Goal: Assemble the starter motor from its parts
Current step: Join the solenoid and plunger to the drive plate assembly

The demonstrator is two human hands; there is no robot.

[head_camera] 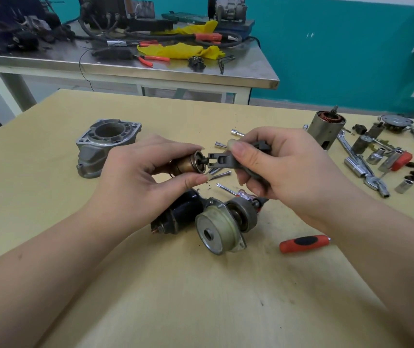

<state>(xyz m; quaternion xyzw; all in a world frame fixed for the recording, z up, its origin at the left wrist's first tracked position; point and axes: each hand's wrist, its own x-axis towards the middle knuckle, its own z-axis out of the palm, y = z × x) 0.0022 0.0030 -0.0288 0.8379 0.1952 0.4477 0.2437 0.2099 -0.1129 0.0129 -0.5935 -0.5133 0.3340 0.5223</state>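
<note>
1. While the left hand [135,177] pinches a coppery cylindrical plunger [188,164] above the wooden table [50,197], its knobbed tip meets the fork.
2. Right hand [284,169] clasps this dark plastic fork lever [219,160].
3. Ribbed cast-aluminium housing [100,144] sits left.

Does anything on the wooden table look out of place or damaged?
Nothing looks damaged. The parts are loose because the motor is in pieces. Dark grit lies on the table near the black solenoid, and sockets lie scattered at the right.
</note>
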